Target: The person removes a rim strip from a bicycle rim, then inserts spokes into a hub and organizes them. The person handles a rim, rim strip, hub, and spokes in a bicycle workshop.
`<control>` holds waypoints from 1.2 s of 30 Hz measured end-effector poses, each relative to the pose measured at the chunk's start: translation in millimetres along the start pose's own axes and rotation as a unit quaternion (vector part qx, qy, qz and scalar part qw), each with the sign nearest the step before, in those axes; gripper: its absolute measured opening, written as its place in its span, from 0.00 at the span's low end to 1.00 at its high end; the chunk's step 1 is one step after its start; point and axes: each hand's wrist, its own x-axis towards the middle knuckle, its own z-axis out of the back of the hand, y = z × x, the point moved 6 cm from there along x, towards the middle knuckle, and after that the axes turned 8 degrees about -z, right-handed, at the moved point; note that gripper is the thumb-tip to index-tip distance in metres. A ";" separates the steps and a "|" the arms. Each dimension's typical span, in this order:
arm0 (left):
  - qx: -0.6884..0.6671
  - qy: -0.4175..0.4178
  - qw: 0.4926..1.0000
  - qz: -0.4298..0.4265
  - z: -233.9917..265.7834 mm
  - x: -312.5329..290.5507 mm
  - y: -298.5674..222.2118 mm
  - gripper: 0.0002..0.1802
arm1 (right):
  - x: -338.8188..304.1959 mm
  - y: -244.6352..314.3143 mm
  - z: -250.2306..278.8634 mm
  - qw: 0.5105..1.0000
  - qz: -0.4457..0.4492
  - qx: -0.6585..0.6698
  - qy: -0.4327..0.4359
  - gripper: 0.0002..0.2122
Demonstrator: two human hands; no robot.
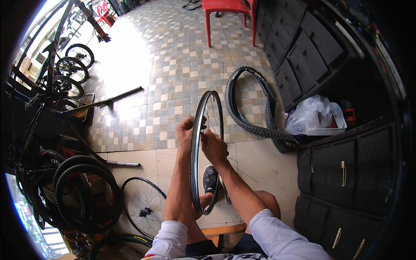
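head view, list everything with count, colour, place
held wheel: 1, black and silver, centre
loose tyre: 1, black, floor right of centre
spoked wheel: 1, black, lower left
stored tyres: several, black, far left
distant wheels: several, dark, upper left
metal bars: 2, dark and silver, left
chair: at least 1, red, top
drawers: many, black, right
plastic bag: 1, clear, right
tray: 1, white, beside bag
floor tiles: many, grey-beige and pale, centre
seat edge: 1, orange, bottom
shoe: at least 1, dark, below centre
sleeves: 2, white, bottom
left hand: 1, bare, on held wheel
right hand: 1, bare, at held wheel
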 end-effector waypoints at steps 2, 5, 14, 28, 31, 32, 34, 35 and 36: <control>-0.030 -0.040 0.998 -0.039 5.4 2.0 1.2 0.08 | -3.2 5.7 -3.2 1.000 -0.001 0.001 0.010 0.13; -0.045 -0.039 0.998 -0.018 -10.5 6.8 -4.5 0.07 | 0.3 -1.5 -0.6 0.999 0.024 -0.017 -0.024 0.12; -0.028 -0.034 0.999 0.028 -11.2 -1.7 -7.5 0.09 | -0.1 -6.4 0.6 1.000 0.000 -0.008 -0.013 0.12; 0.061 0.003 0.998 0.014 -11.2 1.0 -7.0 0.07 | -0.6 -5.7 1.8 0.998 -0.023 -0.055 -0.018 0.13; -0.026 -0.023 0.999 -0.024 -10.7 2.1 -4.3 0.05 | -5.1 -3.2 -0.8 0.998 -0.026 -0.051 -0.020 0.13; -0.040 -0.029 0.999 -0.022 -11.6 2.8 -3.1 0.05 | -5.9 -3.4 -1.8 0.998 -0.028 -0.054 -0.016 0.13; -0.048 -0.016 0.999 0.001 -22.7 4.3 -5.2 0.04 | -4.6 -11.5 0.4 0.997 -0.021 -0.065 -0.030 0.13; -0.038 0.000 0.999 0.022 -27.7 3.1 -6.1 0.04 | -3.3 -15.2 2.9 0.996 -0.009 -0.072 -0.045 0.14; -0.025 0.014 0.999 0.042 -28.3 2.0 -5.4 0.05 | -2.4 -14.7 4.8 0.995 0.005 -0.075 -0.058 0.15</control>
